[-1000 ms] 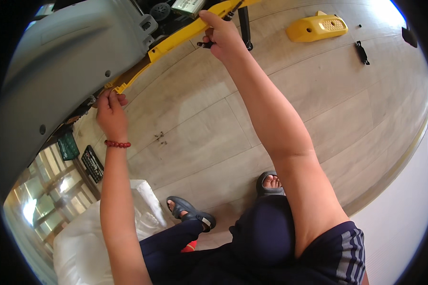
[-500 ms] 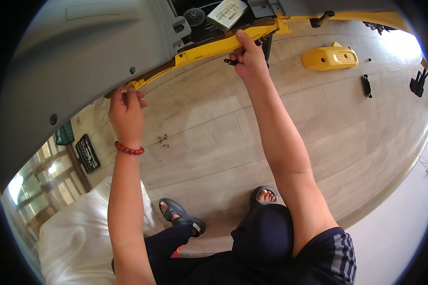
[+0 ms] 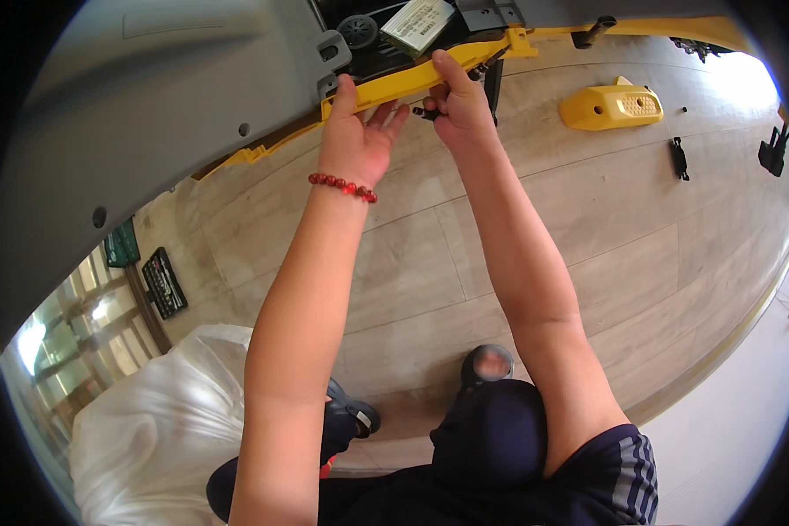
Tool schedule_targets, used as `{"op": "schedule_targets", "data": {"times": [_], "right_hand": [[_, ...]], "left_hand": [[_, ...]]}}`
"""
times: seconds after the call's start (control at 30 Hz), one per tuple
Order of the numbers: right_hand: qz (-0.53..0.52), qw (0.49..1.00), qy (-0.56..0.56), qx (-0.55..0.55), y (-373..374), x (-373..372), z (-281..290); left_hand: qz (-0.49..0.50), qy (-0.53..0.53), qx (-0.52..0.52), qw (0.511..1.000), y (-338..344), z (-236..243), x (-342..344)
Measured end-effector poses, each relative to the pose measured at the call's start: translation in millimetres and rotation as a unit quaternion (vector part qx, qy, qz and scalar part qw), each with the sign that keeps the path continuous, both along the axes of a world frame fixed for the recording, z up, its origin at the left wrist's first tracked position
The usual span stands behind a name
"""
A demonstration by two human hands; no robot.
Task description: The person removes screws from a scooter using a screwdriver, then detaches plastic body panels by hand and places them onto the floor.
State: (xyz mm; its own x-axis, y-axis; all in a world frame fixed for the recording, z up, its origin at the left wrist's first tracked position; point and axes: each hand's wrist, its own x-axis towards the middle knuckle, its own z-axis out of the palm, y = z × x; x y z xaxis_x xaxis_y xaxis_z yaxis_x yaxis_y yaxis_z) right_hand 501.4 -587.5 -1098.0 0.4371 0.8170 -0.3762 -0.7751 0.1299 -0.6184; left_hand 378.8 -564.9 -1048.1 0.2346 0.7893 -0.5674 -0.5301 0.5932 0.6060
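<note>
A long yellow plastic trim strip (image 3: 381, 88) runs along the lower edge of a large grey panel (image 3: 175, 96). My right hand (image 3: 463, 103) pinches the strip's right part, thumb on its face and fingers curled beneath. A slim black piece (image 3: 424, 113) sticks out beside those fingers; whether I hold it I cannot tell. My left hand (image 3: 359, 140), with a red bead bracelet (image 3: 342, 186) at the wrist, has its thumb against the strip's middle. Its other fingers are stretched and spread below the strip.
Above the strip, a white-labelled box (image 3: 418, 26) and a round black part (image 3: 358, 31) sit in an opening. A yellow cover (image 3: 612, 107) and a black bracket (image 3: 678, 159) lie on the floor at right. An open tool case (image 3: 164, 282) lies left, near white cloth (image 3: 162, 421).
My left hand has left the strip's left end and moved right to its middle, close to my right hand. Its fingers have spread. My right hand stays almost in place.
</note>
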Motion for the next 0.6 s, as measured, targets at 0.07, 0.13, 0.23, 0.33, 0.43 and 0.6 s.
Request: {"op": "schedule_targets", "data": {"times": [0.07, 0.13, 0.23, 0.33, 0.43, 0.6], "right_hand": [[-0.009, 1.0, 0.0, -0.004, 0.8, -0.9, 2.2], [-0.003, 1.0, -0.014, -0.01, 0.5, 0.8, 1.6], [0.012, 0.999, -0.03, -0.006, -2.1, 3.7, 6.3], [0.02, 0.998, -0.054, -0.021, -8.5, 9.4, 5.0], [0.01, 0.996, -0.08, -0.042, -23.5, 13.9, 7.1], [0.121, 0.851, -0.446, -0.249, -75.0, 38.6, -35.2]], "left_hand": [[0.038, -0.035, 0.017, 0.999, 4.2, -3.7, 6.0], [0.074, -0.064, -0.017, 0.995, 7.1, -4.4, 9.1], [0.091, -0.074, -0.008, 0.993, 9.8, -9.0, 11.1], [0.086, -0.083, -0.005, 0.993, 9.7, -8.8, 14.4], [0.101, -0.072, -0.011, 0.992, 8.6, -6.8, 12.9], [0.103, -0.082, -0.005, 0.991, 9.2, -8.9, 9.6]]}}
